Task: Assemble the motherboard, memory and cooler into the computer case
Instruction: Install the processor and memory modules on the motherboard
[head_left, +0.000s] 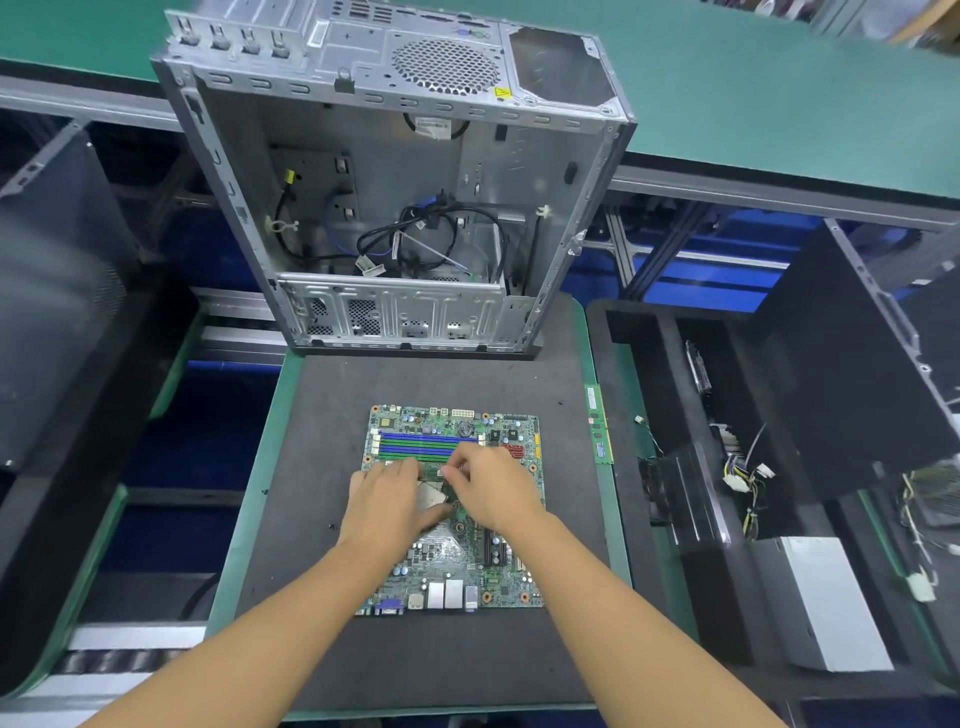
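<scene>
The green motherboard (451, 561) lies flat on the dark mat (322, 426), its blue and green memory slots at the far side. Both my hands are over its CPU socket, where a silver processor (431, 494) shows between them. My left hand (387, 501) rests flat on the board, fingers spread toward the socket. My right hand (493, 486) has its fingers curled at the socket's far edge; what they pinch is hidden. A green memory stick (600, 423) lies along the mat's right edge. The open metal computer case (332, 156) stands beyond the mat, loose cables inside.
A tray on the right holds a black part (685, 499), bundled wires with white plugs (743, 478) and a grey-white box (826, 603). Dark case panels (57, 291) lean at left and at far right. A green bench (779, 104) runs behind the case.
</scene>
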